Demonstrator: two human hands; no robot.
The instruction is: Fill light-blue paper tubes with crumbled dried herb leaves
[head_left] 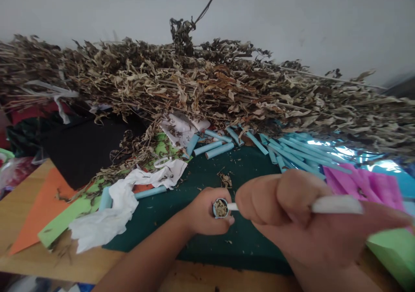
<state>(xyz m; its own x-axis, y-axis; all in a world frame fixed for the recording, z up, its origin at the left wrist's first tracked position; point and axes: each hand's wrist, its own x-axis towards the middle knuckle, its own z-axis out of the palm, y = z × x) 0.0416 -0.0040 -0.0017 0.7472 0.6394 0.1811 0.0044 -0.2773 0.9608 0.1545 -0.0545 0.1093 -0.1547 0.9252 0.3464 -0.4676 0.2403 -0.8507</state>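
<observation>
My left hand (210, 212) is wrapped round a light blue paper tube (215, 214), its open end facing me. Crushed dried leaves (221, 207) fill the tube's mouth. In my right hand (292, 214), closed and close to the camera, is a thin white stick (337, 204). The stick's far end reaches the rim of the tube; whether it touches cannot be made out. Loose leaf crumbs (226, 180) lie on the dark green sheet (256, 257) just behind my left hand.
A long heap of dried leafy stalks (194, 80) runs along the wall. More blue tubes (301, 151) lie at the back right beside pink paper (363, 184). Crumpled white tissue (119, 205), an orange sheet (45, 210) and a green strip (65, 218) are on the wooden table (19, 257).
</observation>
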